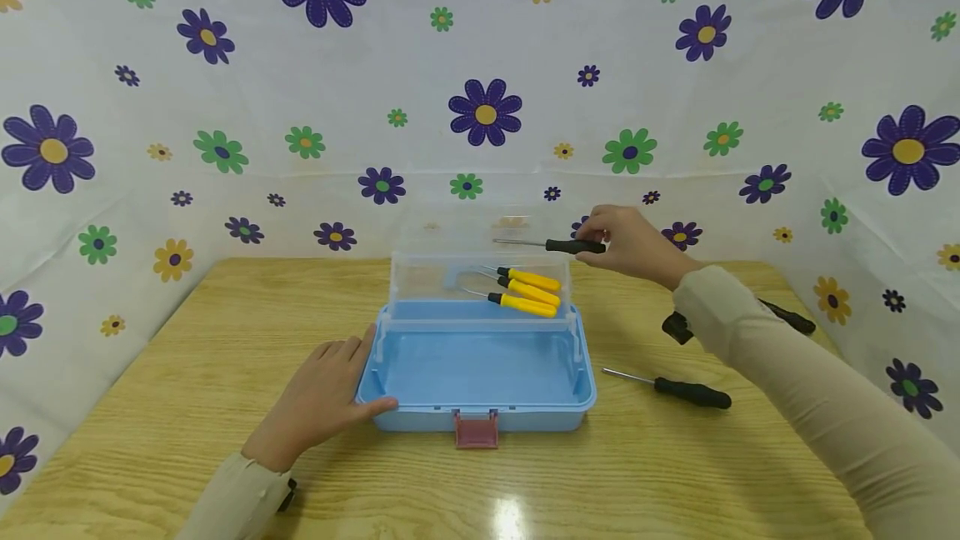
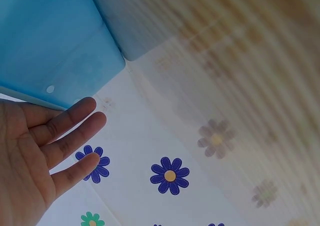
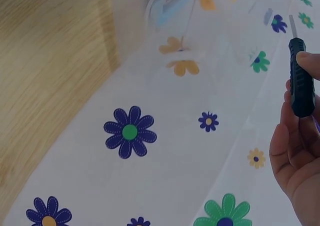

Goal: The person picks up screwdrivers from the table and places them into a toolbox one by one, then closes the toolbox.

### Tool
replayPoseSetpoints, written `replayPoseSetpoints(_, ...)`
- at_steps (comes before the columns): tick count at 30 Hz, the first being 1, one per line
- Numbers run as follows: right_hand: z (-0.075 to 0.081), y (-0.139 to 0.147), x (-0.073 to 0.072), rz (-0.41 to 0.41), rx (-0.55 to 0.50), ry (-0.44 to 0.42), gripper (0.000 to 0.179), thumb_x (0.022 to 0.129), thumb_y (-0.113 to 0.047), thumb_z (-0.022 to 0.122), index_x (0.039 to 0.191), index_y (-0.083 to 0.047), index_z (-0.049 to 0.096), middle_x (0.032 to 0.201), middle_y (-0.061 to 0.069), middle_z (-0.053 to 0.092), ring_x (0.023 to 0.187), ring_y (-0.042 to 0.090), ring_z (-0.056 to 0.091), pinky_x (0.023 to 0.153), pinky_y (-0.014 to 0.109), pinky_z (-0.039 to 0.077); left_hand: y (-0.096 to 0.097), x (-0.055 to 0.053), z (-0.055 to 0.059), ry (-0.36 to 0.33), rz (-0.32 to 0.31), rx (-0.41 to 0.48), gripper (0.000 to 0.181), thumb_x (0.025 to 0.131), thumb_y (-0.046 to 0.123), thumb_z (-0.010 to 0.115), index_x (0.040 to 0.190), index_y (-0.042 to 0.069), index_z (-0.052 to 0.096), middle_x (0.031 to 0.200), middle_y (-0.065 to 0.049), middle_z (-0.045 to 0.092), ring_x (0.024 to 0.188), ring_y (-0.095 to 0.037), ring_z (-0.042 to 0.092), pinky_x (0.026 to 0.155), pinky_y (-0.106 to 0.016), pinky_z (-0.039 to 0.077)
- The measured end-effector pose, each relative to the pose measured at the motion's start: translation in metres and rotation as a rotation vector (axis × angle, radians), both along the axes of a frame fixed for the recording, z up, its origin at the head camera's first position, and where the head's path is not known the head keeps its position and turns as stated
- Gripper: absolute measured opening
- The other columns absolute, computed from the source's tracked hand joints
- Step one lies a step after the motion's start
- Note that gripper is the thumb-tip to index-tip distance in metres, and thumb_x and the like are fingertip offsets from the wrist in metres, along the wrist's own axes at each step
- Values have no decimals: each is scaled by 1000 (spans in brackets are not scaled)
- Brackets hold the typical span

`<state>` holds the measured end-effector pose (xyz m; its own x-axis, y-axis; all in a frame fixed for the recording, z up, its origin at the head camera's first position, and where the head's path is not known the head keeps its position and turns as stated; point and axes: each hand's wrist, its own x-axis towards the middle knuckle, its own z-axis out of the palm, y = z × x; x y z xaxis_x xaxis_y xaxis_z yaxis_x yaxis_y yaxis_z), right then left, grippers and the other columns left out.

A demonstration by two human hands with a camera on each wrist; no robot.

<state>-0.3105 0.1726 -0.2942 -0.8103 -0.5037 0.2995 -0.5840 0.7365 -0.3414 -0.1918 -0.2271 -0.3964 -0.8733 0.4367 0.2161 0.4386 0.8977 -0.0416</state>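
In the head view my right hand (image 1: 633, 244) pinches a black-handled screwdriver (image 1: 573, 247) in the air, level with the raised lid, its metal shaft pointing left. The right wrist view shows thumb and fingers on the screwdriver's handle (image 3: 302, 78). A light blue toolbox (image 1: 476, 419) stands open on the table. My left hand (image 1: 318, 390) rests at its left side, thumb on the front rim. In the left wrist view its fingers are extended beside the blue wall (image 2: 60, 46). Yellow-handled screwdrivers (image 1: 528, 292) lie in the clear upper tray (image 1: 427, 277).
Another black-handled screwdriver (image 1: 690, 392) lies on the wooden table (image 1: 652, 465), right of the toolbox. Farther right, a black handle (image 1: 787, 317) is partly hidden by my sleeve. A pink latch (image 1: 476, 430) hangs at the toolbox's front. Behind is a flower-patterned cloth (image 1: 420, 65).
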Motion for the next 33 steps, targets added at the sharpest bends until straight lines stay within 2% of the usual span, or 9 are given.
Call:
replayPoseSetpoints(11, -7, -19, 4, 21, 2, -46, 19, 80, -13, 73, 96, -2, 72, 88, 8, 63, 78, 18, 57, 74, 31, 54, 0, 0, -1, 4, -6, 13, 102, 77, 69, 56, 140, -8, 36, 119, -21, 61, 109, -35, 59, 96, -50, 44)
replayPoseSetpoints(19, -9, -33, 6, 52, 39, -47, 20, 80, -14, 73, 96, -3, 71, 89, 8, 64, 80, 18, 57, 75, 31, 53, 1, 1, 1, -17, 7, 5, 102, 77, 70, 55, 141, -7, 35, 121, -21, 60, 110, -36, 58, 97, -51, 44)
replayPoseSetpoints(33, -12, -58, 7, 51, 71, -75, 20, 81, -15, 73, 98, -3, 71, 89, 8, 63, 80, 19, 57, 76, 29, 54, 0, 0, -1, 0, -7, 9, 102, 78, 70, 54, 140, -8, 36, 119, -21, 61, 109, -36, 59, 95, -51, 44)
